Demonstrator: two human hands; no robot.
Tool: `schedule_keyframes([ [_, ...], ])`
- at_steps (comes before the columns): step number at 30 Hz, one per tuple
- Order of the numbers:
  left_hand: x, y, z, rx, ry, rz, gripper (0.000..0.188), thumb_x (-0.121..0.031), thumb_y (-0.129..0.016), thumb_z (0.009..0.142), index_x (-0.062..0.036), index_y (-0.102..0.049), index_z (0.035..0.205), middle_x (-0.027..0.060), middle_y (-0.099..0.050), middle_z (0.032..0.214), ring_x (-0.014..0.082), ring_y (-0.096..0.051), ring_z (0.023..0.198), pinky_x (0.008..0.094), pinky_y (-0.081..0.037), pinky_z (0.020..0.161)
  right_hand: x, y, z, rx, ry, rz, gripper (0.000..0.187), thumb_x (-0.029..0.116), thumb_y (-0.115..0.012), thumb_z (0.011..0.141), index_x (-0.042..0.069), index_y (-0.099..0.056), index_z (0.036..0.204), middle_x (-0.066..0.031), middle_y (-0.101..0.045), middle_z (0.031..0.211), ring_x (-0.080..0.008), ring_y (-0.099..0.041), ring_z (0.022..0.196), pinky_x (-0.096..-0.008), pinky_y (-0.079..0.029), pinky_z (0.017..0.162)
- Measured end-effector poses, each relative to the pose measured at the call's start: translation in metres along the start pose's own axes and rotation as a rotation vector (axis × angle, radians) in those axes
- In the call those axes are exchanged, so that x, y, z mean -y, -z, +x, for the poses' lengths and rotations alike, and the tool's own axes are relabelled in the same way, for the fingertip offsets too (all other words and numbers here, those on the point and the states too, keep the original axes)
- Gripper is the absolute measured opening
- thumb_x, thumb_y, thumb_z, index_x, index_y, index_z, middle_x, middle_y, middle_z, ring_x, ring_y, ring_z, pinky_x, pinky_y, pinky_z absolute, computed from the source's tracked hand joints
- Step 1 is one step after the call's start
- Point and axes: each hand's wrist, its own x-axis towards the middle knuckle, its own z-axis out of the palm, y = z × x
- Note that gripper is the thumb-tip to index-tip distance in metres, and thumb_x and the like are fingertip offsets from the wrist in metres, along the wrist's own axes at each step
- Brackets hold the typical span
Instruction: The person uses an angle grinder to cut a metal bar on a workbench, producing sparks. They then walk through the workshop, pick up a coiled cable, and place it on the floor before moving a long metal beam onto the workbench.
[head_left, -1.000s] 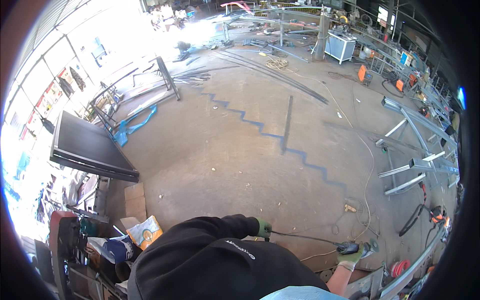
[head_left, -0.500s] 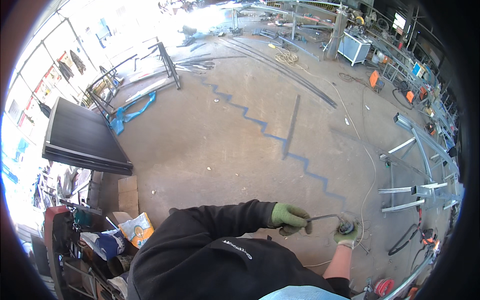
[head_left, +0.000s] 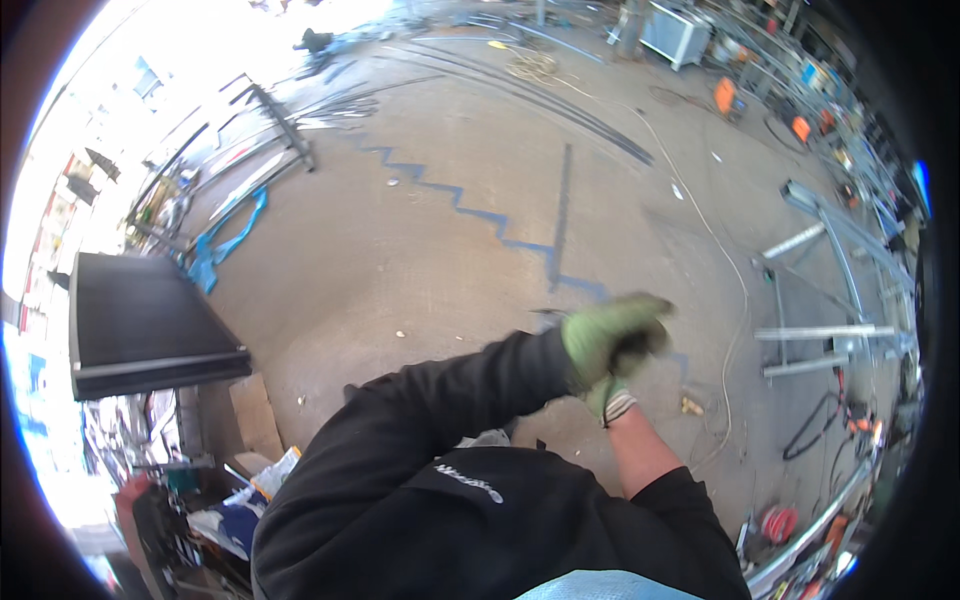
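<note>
Above the smooth brown floor (head_left: 440,270), I see the left hand (head_left: 612,338) in a fuzzy green glove, motion-blurred and overlapping the right hand (head_left: 606,397), whose knit cuff (head_left: 621,406) is striped. A small grey object (head_left: 547,318), too smeared for me to name, shows just beside the left wrist. I cannot tell whether either hand is spread, closed or clamped on something. Beyond them runs a blue zigzag line (head_left: 480,212), beside a thin, curving pale cable (head_left: 743,300).

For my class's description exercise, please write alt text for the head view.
A blurred green-gloved left hand partly covers the green-gloved right hand above a brown floor with a blue zigzag line; anything held is unclear. A black rectangular panel sits left, grey metal frames right.
</note>
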Motion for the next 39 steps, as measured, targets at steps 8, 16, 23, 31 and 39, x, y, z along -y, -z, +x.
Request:
schedule_keyframes([
  [8, -0.062, 0.173, 0.023, -0.113, -0.126, -0.193, 0.052, -0.053, -0.060, 0.096, -0.0041, -0.064, 0.112, -0.0046, -0.062, 0.082, 0.0076, -0.032, 0.051, 0.0262, -0.026, 0.048, -0.008, 0.060, -0.082, -0.021, 0.128, -0.802, 0.042, 0.040, -0.056, 0.103, 0.004, -0.070, 0.119, -0.0074, -0.072, 0.098, -0.0181, -0.070, 0.091, -0.0331, -0.055, 0.083],
  [16, -0.140, 0.263, 0.039, -0.497, -0.266, -0.166, 0.059, -0.065, -0.059, 0.090, -0.0053, -0.060, 0.092, -0.0056, -0.039, 0.059, 0.0098, -0.024, 0.047, 0.0273, -0.022, 0.048, -0.054, 0.206, -0.149, -0.730, 0.028, -1.248, 0.037, 0.040, -0.075, 0.082, 0.011, -0.075, 0.105, -0.0136, -0.075, 0.095, -0.0274, -0.072, 0.087, -0.0367, -0.055, 0.081],
  [23, -0.191, 0.296, 0.075, -0.508, -0.160, -0.257, 0.056, -0.064, -0.066, 0.086, -0.0084, -0.059, 0.091, -0.0050, -0.048, 0.065, 0.0105, -0.029, 0.049, 0.0278, -0.025, 0.050, -0.108, 0.319, -0.213, -0.925, -0.206, -1.181, 0.034, 0.036, -0.072, 0.081, 0.015, -0.076, 0.108, -0.0146, -0.074, 0.104, -0.0327, -0.070, 0.100, -0.0417, -0.055, 0.087],
  [31, -0.216, 0.284, 0.183, -0.748, -0.140, -0.201, 0.052, -0.052, -0.078, 0.080, -0.0062, -0.056, 0.091, -0.0037, -0.054, 0.071, 0.0104, -0.029, 0.046, 0.0276, -0.024, 0.046, -0.122, 0.351, -0.255, -1.125, -0.378, -1.090, 0.024, 0.032, -0.066, 0.084, 0.020, -0.077, 0.102, -0.0111, -0.074, 0.101, -0.0349, -0.069, 0.099, -0.0449, -0.056, 0.087],
  [39, -0.245, 0.253, 0.342, -0.729, -0.067, -0.202, 0.066, -0.048, -0.080, 0.080, 0.0051, -0.051, 0.107, -0.0005, -0.057, 0.073, 0.0092, -0.028, 0.044, 0.0265, -0.020, 0.043, -0.157, 0.277, -0.245, -1.266, -0.417, -0.755, 0.025, 0.034, -0.067, 0.086, 0.020, -0.076, 0.104, -0.0115, -0.074, 0.104, -0.0350, -0.069, 0.100, -0.0451, -0.055, 0.088],
])
